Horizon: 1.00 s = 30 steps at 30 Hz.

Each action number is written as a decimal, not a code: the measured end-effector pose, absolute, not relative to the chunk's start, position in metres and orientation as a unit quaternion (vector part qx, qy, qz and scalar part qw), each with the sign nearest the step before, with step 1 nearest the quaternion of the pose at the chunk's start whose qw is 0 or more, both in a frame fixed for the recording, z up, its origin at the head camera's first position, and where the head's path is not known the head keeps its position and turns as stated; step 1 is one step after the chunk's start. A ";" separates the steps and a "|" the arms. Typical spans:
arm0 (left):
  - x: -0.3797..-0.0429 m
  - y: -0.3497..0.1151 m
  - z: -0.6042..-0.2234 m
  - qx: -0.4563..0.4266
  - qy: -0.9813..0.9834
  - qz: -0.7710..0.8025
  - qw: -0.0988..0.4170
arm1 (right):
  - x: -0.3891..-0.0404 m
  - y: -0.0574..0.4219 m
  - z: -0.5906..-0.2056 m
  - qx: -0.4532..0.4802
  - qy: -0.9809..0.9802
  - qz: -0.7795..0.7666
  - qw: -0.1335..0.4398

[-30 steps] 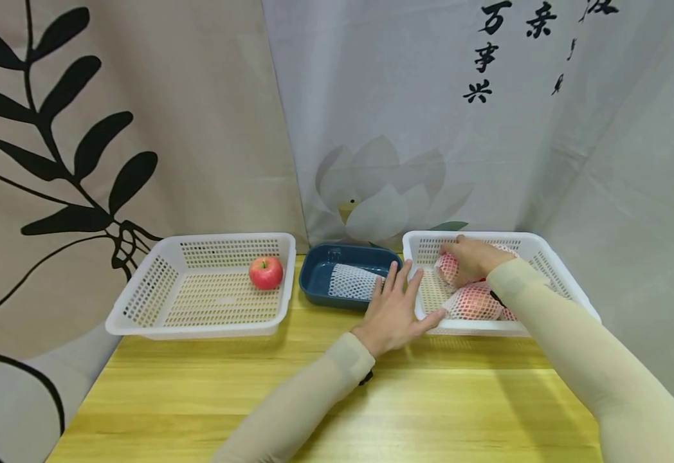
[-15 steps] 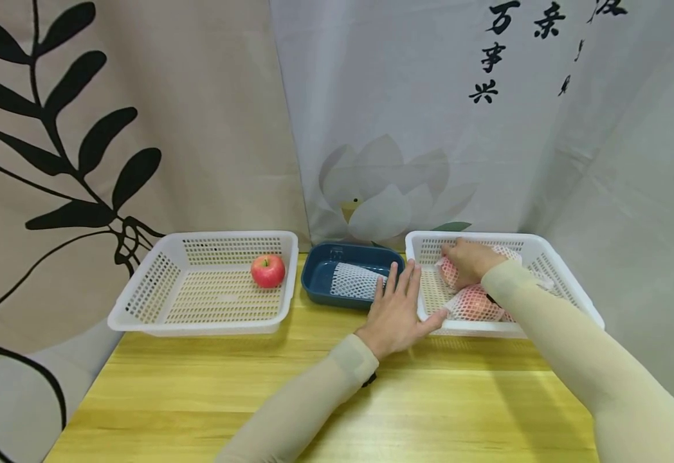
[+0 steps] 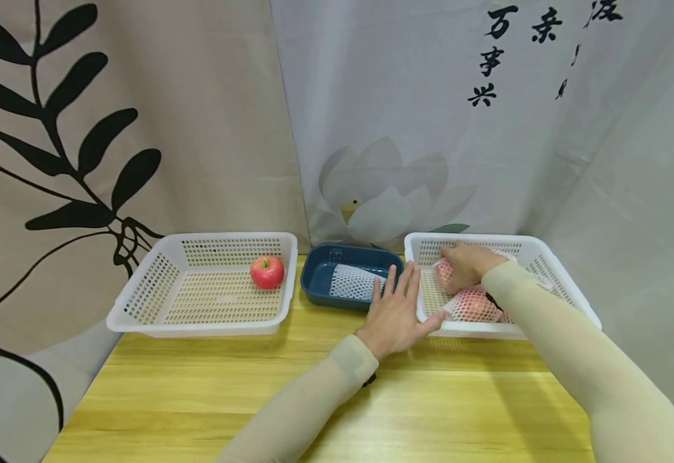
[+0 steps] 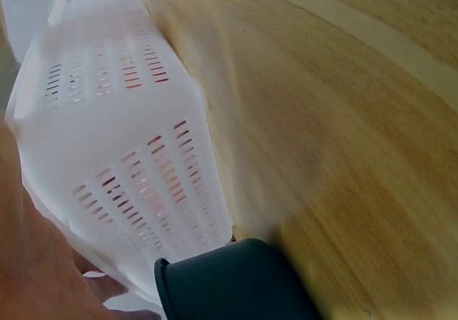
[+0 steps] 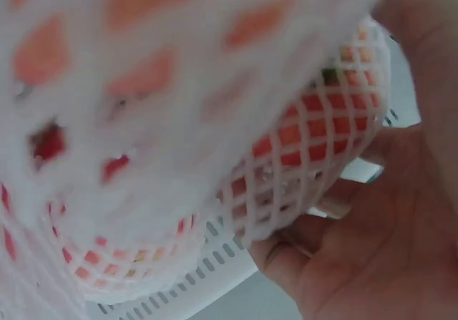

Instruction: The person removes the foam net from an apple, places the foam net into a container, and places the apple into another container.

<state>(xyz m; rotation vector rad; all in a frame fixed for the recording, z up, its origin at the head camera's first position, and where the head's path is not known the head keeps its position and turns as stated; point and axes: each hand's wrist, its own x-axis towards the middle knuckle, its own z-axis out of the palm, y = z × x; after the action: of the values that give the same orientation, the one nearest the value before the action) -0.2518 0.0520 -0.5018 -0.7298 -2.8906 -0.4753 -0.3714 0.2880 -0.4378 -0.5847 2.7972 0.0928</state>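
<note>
In the head view, my right hand (image 3: pixel 469 262) reaches into the right white basket (image 3: pixel 568 283) and grips an apple in a white foam net (image 5: pixel 315 130). The right wrist view shows the fingers curved around its far side. Other netted apples (image 3: pixel 476 304) lie close by, partly hidden under the forearm. My left hand (image 3: pixel 391 318) has its fingers spread at the basket's near left corner, overlapping the end of the blue tray (image 3: pixel 314 290). An unfilled foam net (image 3: pixel 353 281) lies in that tray.
On the left stands another white basket (image 3: pixel 118 321) with a bare red apple (image 3: pixel 267 272) at its right side. All the containers sit along the back of the wooden table (image 3: pixel 198 392). A printed curtain (image 3: pixel 227 128) hangs right behind them.
Both hands stay nearly in place. My right forearm has shifted slightly left over the right basket, with the hand still on the netted apple.
</note>
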 end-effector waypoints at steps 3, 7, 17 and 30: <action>-0.252 0.052 -0.502 -0.240 -0.955 -0.162 0.061 | -0.374 0.288 -0.437 -0.215 0.964 -0.006 0.157; -0.252 0.052 -0.502 -0.238 -0.955 -0.164 0.062 | -0.375 0.289 -0.435 -0.222 0.958 -0.055 0.173; -0.251 0.053 -0.503 -0.233 -0.955 -0.176 0.050 | -0.368 0.289 -0.438 -0.257 0.952 -0.053 0.160; -0.252 0.053 -0.502 -0.229 -0.957 -0.172 0.046 | -0.364 0.282 -0.445 -0.251 0.959 0.008 0.130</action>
<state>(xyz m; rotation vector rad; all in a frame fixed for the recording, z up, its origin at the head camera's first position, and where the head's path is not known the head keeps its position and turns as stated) -0.2523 0.0532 -0.5022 -0.6996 -2.9222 -0.5244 -0.3643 0.2820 -0.4452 -0.7283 2.7882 0.0245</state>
